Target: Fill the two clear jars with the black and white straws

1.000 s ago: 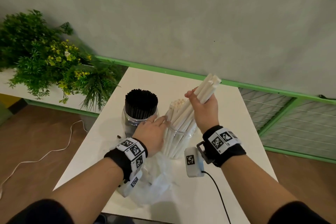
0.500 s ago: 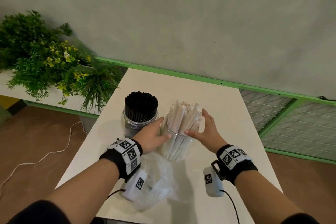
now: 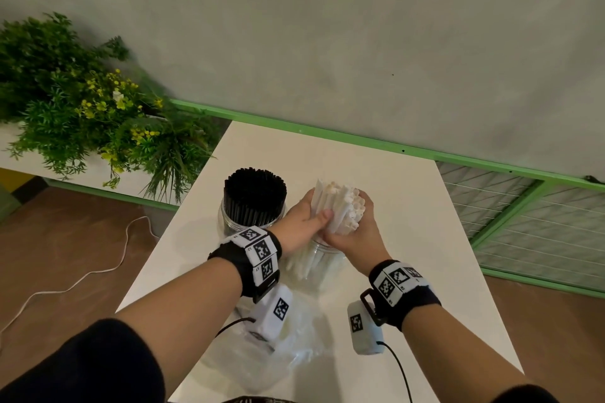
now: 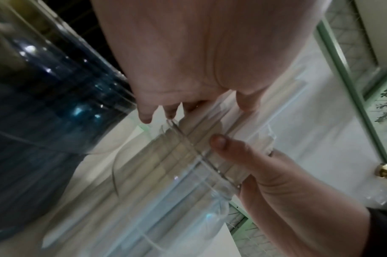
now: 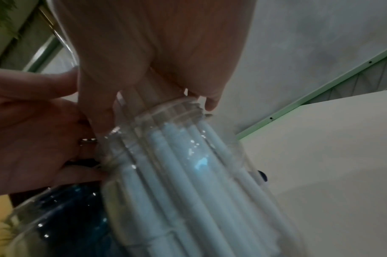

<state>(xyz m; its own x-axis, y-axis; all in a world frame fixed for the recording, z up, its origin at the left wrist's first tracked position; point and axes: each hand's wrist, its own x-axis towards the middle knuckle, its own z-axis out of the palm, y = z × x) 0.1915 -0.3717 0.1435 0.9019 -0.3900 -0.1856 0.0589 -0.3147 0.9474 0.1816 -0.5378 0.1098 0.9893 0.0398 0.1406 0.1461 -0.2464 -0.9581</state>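
Two clear jars stand side by side on the white table (image 3: 409, 239). The left jar (image 3: 229, 222) is packed with black straws (image 3: 254, 195). The right jar (image 3: 314, 263) holds the white straws (image 3: 345, 206), which fan out above its mouth. My left hand (image 3: 309, 216) and right hand (image 3: 358, 227) wrap round this white bundle from either side, just over the rim. In the left wrist view my left hand (image 4: 188, 107) curls on the white straws (image 4: 210, 121) above the jar rim (image 4: 199, 156). In the right wrist view my right hand (image 5: 166, 97) grips the white straws (image 5: 183, 173).
A crumpled clear plastic bag (image 3: 278, 357) lies at the table's near edge under my wrists. A leafy plant (image 3: 82, 108) fills the shelf to the left. A green rail (image 3: 360, 137) and wire mesh (image 3: 523, 222) run behind and to the right. A white cable (image 3: 98, 271) lies on the floor.
A second ago my right hand held a white bundle above the jar while the left steadied it. The straws dropped in, both hands opened, and now both clasp the bundle.
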